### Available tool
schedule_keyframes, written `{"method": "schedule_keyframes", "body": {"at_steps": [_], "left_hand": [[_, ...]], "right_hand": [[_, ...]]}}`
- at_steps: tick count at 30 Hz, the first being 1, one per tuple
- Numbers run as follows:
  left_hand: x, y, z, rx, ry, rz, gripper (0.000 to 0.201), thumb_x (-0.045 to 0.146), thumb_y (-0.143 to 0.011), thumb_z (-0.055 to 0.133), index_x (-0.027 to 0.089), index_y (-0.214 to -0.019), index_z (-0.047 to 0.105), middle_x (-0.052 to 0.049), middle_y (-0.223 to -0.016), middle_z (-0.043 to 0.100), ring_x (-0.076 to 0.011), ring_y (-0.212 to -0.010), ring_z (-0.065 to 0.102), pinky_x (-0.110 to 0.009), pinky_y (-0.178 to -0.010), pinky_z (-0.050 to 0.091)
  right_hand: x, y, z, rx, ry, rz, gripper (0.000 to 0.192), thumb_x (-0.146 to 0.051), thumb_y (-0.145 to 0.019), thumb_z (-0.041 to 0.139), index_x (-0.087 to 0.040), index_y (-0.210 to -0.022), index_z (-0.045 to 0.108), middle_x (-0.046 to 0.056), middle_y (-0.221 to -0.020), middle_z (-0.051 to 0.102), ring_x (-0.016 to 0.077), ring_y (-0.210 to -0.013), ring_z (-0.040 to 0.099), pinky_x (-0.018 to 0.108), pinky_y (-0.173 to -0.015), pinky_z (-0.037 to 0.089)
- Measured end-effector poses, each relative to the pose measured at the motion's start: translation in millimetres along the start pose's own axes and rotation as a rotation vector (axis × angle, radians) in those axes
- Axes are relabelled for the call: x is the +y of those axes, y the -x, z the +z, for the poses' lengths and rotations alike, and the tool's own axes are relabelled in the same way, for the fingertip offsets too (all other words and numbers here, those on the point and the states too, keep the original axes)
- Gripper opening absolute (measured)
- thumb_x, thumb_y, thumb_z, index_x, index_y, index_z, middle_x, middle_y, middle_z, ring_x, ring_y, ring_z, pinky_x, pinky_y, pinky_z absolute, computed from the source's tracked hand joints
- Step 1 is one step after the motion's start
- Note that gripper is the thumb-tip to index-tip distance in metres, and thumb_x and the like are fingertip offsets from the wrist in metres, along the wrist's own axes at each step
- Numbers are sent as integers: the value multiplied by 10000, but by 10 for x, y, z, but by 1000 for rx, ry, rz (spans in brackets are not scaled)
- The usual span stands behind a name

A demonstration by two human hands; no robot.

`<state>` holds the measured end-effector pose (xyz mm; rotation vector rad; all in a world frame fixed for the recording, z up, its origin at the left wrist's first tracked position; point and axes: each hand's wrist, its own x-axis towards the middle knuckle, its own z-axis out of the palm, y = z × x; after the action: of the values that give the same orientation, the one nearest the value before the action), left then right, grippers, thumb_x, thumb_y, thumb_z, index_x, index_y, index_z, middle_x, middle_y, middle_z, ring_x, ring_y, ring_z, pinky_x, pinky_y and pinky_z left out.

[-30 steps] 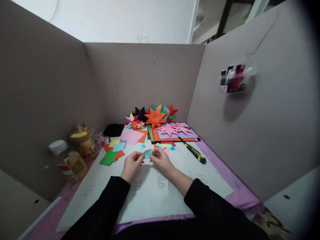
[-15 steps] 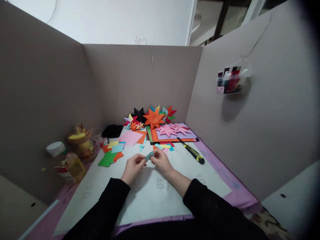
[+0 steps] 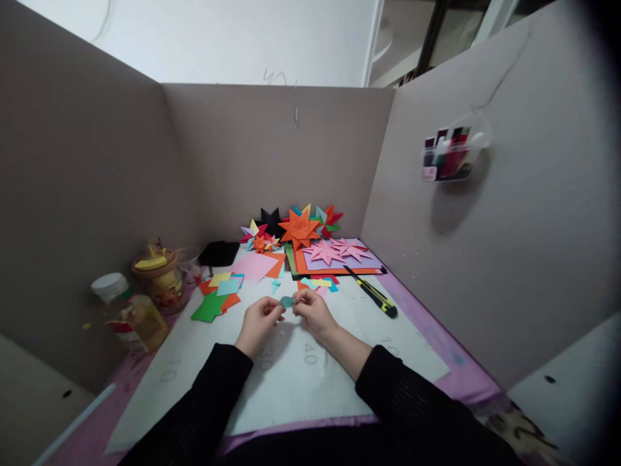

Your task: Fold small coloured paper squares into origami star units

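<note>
A small piece of blue-green paper (image 3: pixel 287 302) is held up between my hands, just above the white board (image 3: pixel 291 401). My left hand (image 3: pixel 261 321) pinches its left end with thumb and fingertips. At its right end my right hand (image 3: pixel 314 313) pinches it in the same way. The paper looks slightly curved; its exact folds are too small to make out. Just beyond my hands lies a small light-blue folded paper piece (image 3: pixel 275 285). Green paper (image 3: pixel 209 307) and a light-blue square (image 3: pixel 228 287) lie to the left of my left hand.
Folded paper stars (image 3: pixel 299 229) stand at the back, with pink stars (image 3: pixel 326 252) on stacked sheets. A yellow-black utility knife (image 3: pixel 371 291) lies at right. A bottle (image 3: pixel 133 317) and a jar (image 3: pixel 160 278) stand left. Grey panels (image 3: pixel 276 149) enclose the table.
The blue-green paper has turned between my fingers and now shows more of its face. My fingertips have shifted slightly; both hands stay in nearly the same place.
</note>
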<state>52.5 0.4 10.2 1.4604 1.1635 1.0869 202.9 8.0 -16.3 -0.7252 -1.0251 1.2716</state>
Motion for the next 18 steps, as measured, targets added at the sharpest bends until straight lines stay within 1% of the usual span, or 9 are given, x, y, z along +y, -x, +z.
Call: {"method": "schedule_keyframes", "body": {"at_steps": [3, 6, 9, 13, 18], "left_hand": [[-1, -7, -15, 2, 3, 1, 247, 360, -691, 637, 126, -747, 580, -29, -634, 649, -155, -586, 634, -201, -491, 416], [-2, -15, -31, 11, 0, 1, 252, 366, -691, 636, 128, -755, 587, -32, -642, 655, -158, -596, 636, -206, -498, 420], [-17, -18, -33, 11, -13, 27, 239, 362, -696, 629, 133, -759, 599, -27, -640, 653, -157, -600, 636, -207, -502, 420], [-41, -16, -25, 14, -57, 82, 207, 347, -712, 609, 144, -752, 614, -19, -643, 644, -152, -609, 628, -218, -529, 439], [-53, -14, -46, 18, -134, 148, 195, 327, -723, 590, 146, -772, 644, -24, -630, 647, -151, -599, 609, -234, -552, 454]], "right_hand": [[-40, 15, 14, -9, -22, 52, 129, -125, -564, 634, -176, -659, 562, -22, -665, 586, 110, -568, 548, 233, -552, 422], [-49, 15, 6, -5, 10, 101, 107, -229, -622, 648, -169, -695, 599, -1, -614, 601, 142, -595, 578, 270, -591, 455], [-19, 0, -16, -5, 75, 75, 151, -293, -655, 661, -163, -697, 598, -4, -576, 593, 130, -551, 566, 260, -562, 450], [7, -12, -44, -16, 141, 28, 174, -298, -646, 688, -175, -712, 583, -24, -585, 573, 114, -528, 547, 237, -519, 438], [-13, -13, -61, -69, 210, 17, 169, -308, -657, 683, -166, -727, 624, -17, -588, 577, 108, -533, 525, 237, -525, 431]]}}
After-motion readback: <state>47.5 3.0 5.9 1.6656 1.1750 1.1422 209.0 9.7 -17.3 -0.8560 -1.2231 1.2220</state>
